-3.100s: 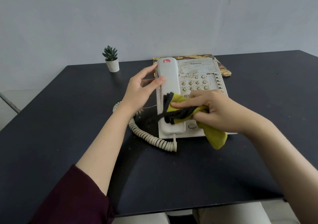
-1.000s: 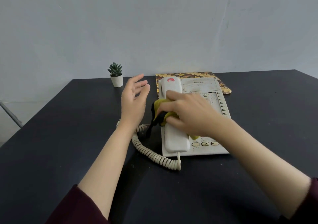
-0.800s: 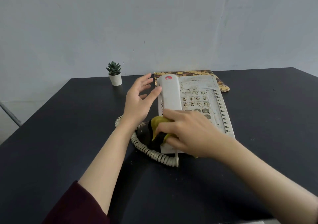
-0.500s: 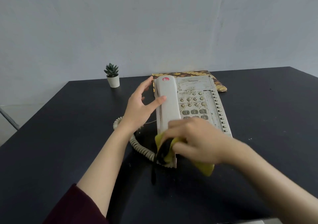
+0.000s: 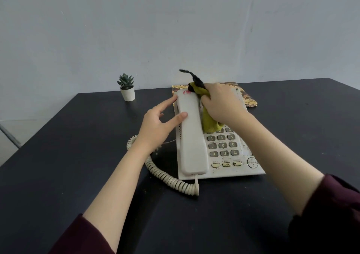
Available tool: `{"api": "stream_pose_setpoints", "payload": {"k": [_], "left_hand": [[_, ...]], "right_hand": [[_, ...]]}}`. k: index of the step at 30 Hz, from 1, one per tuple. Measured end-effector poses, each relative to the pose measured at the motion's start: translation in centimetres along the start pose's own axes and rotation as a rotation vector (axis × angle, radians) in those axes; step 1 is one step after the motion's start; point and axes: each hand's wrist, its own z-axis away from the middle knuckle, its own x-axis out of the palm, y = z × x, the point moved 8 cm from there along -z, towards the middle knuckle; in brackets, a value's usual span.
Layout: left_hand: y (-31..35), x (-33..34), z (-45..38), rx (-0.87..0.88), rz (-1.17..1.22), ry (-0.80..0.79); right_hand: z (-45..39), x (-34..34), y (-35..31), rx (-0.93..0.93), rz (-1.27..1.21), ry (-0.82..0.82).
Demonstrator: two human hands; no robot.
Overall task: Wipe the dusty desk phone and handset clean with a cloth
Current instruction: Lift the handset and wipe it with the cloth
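Yellow cloth now at handset top

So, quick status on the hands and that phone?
Left hand steadies handset, fingers straight. Right hand grips cloth at phone top. Nothing in the way.

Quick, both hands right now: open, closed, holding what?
Left hand: open, straight fingers steadying the handset.
Right hand: closed around the yellow cloth, at the phone's upper end.
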Motion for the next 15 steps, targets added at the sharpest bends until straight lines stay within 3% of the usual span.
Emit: {"api": "stream_pose_setpoints", "payload": {"k": [10, 15], "left_hand": [[-1.0, 0.0, -0.2, -0.025, 0.006, 0.012], [-0.4, 0.6, 0.0, 0.047, 0.02, -0.1]], "right_hand": [[6.5, -0.7, -3.5, -0.195, 0.181, -0.069], [8.9, -0.5, -3.2, -0.198, 0.192, -0.086]]}}
